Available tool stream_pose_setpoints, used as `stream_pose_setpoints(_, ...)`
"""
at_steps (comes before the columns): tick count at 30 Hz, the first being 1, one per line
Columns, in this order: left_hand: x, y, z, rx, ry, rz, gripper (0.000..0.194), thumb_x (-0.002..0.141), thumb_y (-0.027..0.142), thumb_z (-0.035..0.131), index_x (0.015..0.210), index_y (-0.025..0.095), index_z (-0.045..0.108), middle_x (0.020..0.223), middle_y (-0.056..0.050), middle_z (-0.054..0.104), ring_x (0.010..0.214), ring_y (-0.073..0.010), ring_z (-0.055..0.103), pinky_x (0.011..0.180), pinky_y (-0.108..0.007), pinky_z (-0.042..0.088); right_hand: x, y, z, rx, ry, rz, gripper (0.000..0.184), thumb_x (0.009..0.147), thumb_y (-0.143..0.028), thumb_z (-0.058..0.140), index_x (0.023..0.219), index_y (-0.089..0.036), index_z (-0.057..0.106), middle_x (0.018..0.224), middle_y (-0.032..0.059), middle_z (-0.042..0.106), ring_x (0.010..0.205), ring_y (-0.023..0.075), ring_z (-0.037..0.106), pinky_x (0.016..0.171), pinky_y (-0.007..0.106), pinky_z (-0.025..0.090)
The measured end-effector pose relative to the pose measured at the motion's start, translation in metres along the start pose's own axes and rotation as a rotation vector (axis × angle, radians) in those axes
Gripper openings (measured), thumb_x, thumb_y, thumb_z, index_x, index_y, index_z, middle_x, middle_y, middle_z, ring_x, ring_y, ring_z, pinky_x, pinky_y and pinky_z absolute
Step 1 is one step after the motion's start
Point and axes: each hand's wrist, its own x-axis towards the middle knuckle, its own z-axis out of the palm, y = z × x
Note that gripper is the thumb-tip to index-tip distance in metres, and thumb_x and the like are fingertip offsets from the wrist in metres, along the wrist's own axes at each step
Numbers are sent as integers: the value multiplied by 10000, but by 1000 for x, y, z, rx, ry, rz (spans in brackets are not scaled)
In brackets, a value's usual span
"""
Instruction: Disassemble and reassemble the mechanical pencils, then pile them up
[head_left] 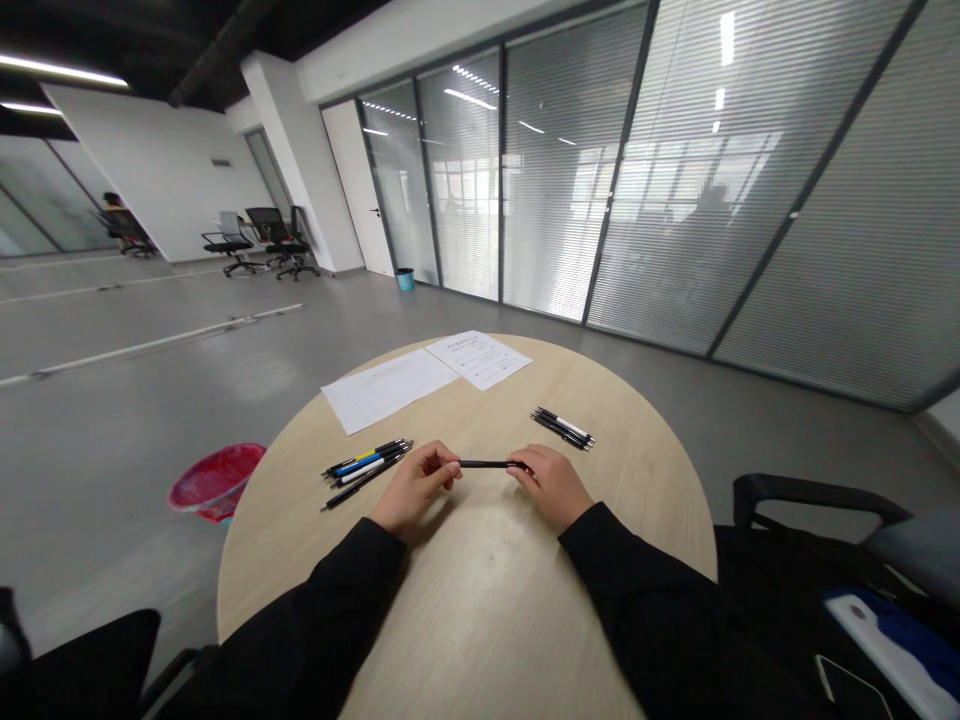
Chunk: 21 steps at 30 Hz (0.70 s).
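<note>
A black pen (484,464) is stretched level between my two hands, just over the round wooden table (480,600). Its left end is pinched by the thumb and fingers of my left hand (420,485). My right hand (553,485) grips the other end, and its fingers hide that tip. Beside my left hand lies a loose group of pens (366,466), mostly black, with blue, yellow and white parts among them. Beyond my right hand, a smaller group of black pens (562,428), one with a white barrel, rests on the tabletop.
Two printed paper sheets (390,388) lie toward the table's far edge. A red bin (217,482) stands on the floor at the left. Close by on the right is a chair (817,500) with a phone (851,688) on it. Glass partitions with blinds line the back.
</note>
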Motion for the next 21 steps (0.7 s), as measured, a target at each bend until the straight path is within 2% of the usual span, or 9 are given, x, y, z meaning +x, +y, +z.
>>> stream_pose_setpoints(6,1,-2,-3,-66,50,-31,257,773,385,719,767,159,598,680,-8,647,575,-112,540,562,-238,413,0,3,-1,35,35,13,193,967,-301,539,980,-185,693,900,68,687,834,201,609,790,335,464)
stream_pose_setpoints(14,4,-14,-8,-83,60,-31,258,791,391,707,774,158,597,694,-13,642,592,-115,548,583,-244,418,1,6,-3,36,93,11,172,953,-279,552,948,-188,699,867,77,682,858,226,594,800,364,466)
stream_pose_setpoints(21,5,-16,-7,-110,93,-69,282,764,411,724,762,164,587,685,-12,635,575,-116,543,550,-232,405,0,8,-3,65,104,40,159,939,-233,559,963,-179,707,843,70,677,823,219,598,780,362,473)
